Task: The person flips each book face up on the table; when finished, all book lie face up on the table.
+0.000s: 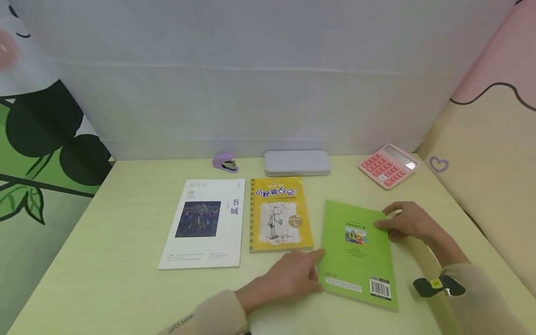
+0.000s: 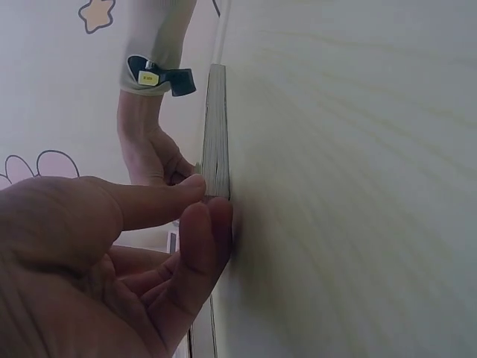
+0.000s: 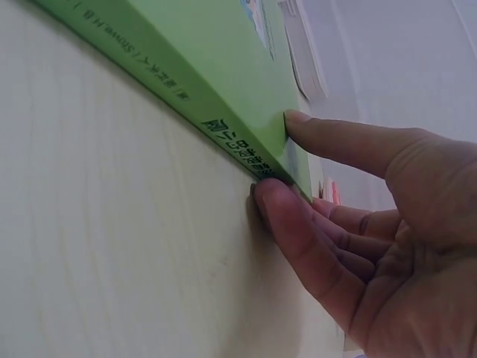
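A green book (image 1: 356, 274) lies on the table with its barcode side up, turned at a slight angle. My right hand (image 1: 404, 221) pinches its right edge near the far corner. In the right wrist view, the thumb (image 3: 328, 134) is on the cover and a fingertip (image 3: 276, 198) is low at the printed spine (image 3: 182, 82). At the opposite edge, my left hand (image 1: 291, 277) grips the book with thumb and fingers. The left wrist view shows its fingertips at the page edges (image 2: 216, 134).
Left of the green book lies a yellow comic book (image 1: 301, 209), then a white magazine (image 1: 201, 256). Behind them are a purple stapler (image 1: 224, 160), a grey pencil case (image 1: 297, 163) and a pink calculator (image 1: 387, 167). A pale cloth wall (image 1: 259, 107) rises at the table's back edge.
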{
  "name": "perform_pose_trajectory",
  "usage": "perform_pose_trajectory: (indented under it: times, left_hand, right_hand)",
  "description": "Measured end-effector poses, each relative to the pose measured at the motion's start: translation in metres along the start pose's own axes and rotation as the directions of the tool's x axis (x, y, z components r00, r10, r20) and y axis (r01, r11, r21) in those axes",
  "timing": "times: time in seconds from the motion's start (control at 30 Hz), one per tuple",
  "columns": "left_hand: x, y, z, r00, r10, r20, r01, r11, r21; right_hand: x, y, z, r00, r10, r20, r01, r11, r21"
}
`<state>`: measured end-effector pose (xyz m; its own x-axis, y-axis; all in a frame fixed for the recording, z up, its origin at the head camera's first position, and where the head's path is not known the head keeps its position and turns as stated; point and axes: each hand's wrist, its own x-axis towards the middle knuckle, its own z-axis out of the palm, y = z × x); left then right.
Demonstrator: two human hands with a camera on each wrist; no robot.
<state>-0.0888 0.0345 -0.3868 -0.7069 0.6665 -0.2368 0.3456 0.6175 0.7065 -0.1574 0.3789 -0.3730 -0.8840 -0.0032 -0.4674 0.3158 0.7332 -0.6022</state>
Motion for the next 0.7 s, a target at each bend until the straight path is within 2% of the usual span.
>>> perform_pose_trajectory:
  times: [0.47, 0.7]
  left_hand:
    - [0.0003, 0.0031, 0.0012, 1.0, -0.021, 0.0, 0.021, 1.0, 0.007]
    - [0.0004, 0.003, 0.0016, 1.0, -0.012, -0.007, 0.012, 1.0, 0.015]
  right_hand:
    - [-0.0052, 0.004, 0.0029, 1.0, -0.029, -0.005, 0.03, 0.998, 0.06]
    - [-0.0058, 0.0061, 0.0014, 0.999, -0.049, 0.004, 0.048, 0.997, 0.063]
